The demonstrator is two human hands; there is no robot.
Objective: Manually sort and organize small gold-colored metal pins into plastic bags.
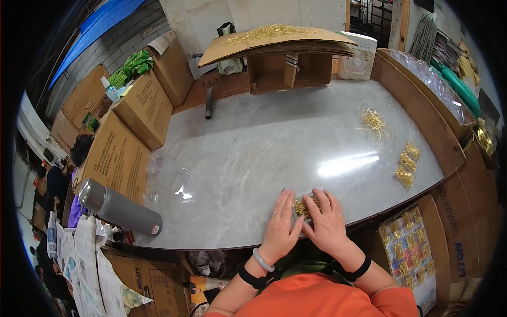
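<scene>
Near the front edge of the grey marbled table [237, 158], a small clear pack of thin gold pin-like pieces [302, 207] lies between my hands. My left hand [281, 224] presses along its left side, fingers together. From the right, my right hand [326, 222] lays its fingers over the pack's other side and partly hides it. Both thumbs meet close to its near edge. Farther right, several similar gold bundles [408, 165] sit in a row. Beyond them is a loose heap of thin gold pieces [374, 120].
A grey bottle [120, 207] lies tilted at the left edge beside cardboard boxes [117, 161]. At the back, a cardboard shelf [289, 68] carries more gold pieces; a dark tube [209, 103] lies left of it. Below right, an open carton [438, 232] holds rows of gold packs.
</scene>
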